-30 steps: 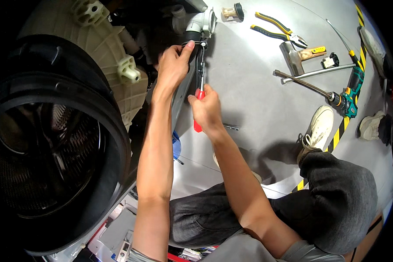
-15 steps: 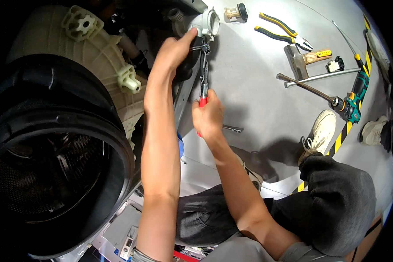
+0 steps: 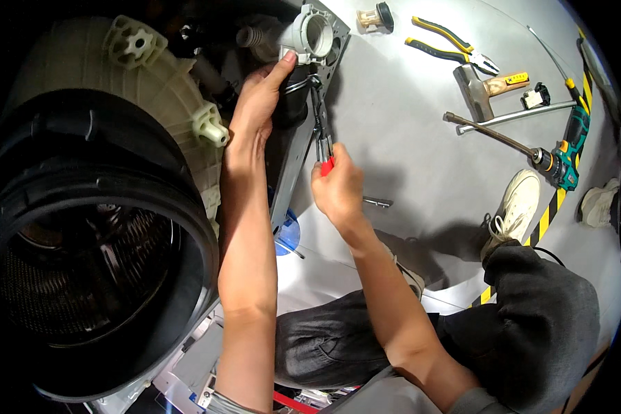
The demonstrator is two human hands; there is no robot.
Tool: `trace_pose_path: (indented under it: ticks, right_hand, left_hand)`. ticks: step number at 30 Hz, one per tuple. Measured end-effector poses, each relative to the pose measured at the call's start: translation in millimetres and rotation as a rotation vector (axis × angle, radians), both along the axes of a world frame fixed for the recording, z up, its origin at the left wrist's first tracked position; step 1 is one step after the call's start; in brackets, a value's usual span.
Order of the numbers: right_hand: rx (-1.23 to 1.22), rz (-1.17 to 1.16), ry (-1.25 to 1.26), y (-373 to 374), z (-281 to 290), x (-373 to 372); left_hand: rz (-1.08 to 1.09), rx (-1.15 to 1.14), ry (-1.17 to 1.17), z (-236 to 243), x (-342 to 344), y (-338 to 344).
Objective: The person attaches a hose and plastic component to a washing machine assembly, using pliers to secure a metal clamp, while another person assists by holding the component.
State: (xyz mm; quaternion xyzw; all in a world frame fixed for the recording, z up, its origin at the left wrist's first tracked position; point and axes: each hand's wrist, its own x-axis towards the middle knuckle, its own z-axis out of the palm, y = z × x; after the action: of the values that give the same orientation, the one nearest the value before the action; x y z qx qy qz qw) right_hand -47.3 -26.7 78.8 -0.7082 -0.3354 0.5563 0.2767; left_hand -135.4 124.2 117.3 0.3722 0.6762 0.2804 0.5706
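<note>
My left hand (image 3: 259, 93) is closed on a white plastic fitting (image 3: 300, 34), thumb on its lower side, beside a dark rubber hose (image 3: 292, 106) with a wire clamp (image 3: 295, 83). My right hand (image 3: 339, 181) grips a red-handled tool (image 3: 326, 165) whose metal end reaches up to the clamp. A metal frame edge (image 3: 280, 207) runs alongside. To the left are a cream plastic tub (image 3: 55, 55) and a drum ringed by a black rubber seal (image 3: 103, 183).
On the grey floor (image 3: 393, 124) lie pliers (image 3: 448, 41), a hammer (image 3: 476, 93), a drill (image 3: 566, 159), metal rods, and small parts (image 3: 372, 17). Yellow-black tape (image 3: 548, 221) runs near my shoe (image 3: 517, 200); another shoe (image 3: 597, 203) stands at the right edge. A blue object (image 3: 286, 231) is by the frame.
The white fitting has turned so its round opening shows more. My left hand has moved up and left onto it. My right hand has shifted slightly right with the tool.
</note>
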Motion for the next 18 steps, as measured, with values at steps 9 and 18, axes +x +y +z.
trace_pose_path:
  ticks: [9, 18]
  right_hand:
    - [0.179, 0.030, 0.307, -6, -35, 0]
    - [0.195, -0.032, 0.192, -11, -21, -14]
  left_hand:
    - [0.077, 0.210, -0.213, -11, -16, -10]
    - [0.123, 0.231, -0.221, -16, -16, -13]
